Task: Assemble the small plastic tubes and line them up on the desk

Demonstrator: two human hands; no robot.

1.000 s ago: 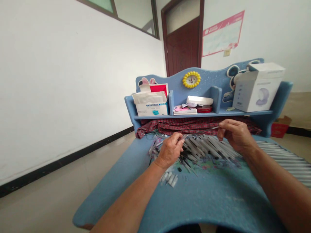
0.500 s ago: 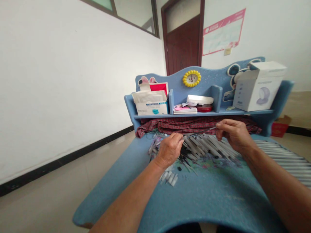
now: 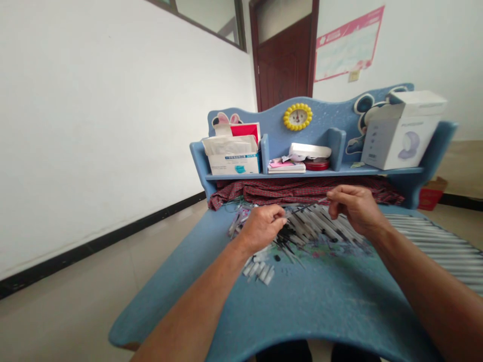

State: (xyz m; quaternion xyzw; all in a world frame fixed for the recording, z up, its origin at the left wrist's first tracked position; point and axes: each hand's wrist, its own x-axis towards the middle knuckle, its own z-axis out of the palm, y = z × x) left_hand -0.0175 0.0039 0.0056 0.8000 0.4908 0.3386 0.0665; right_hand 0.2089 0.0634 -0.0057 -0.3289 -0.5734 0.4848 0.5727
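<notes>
On the shelf (image 3: 366, 169) at the far side, the open carton (image 3: 234, 163) at left carries a line of Chinese characters and a teal picture; the characters are too blurred to read with certainty. The tall white box (image 3: 400, 136) at right shows a pale purple product picture under faint, unreadable lettering. The pink-edged poster (image 3: 349, 45) on the wall has print too small to read.

The left hand (image 3: 263, 226) is closed, fingers curled around the near end of a thin dark rod (image 3: 307, 206); the right hand (image 3: 352, 206) pinches its far end. The rod spans the two hands above a heap of pale tubes (image 3: 320, 223) on the blue counter (image 3: 302, 311). Compared with a second ago, the right hand sits nearer the left, with less rod showing between them.
</notes>
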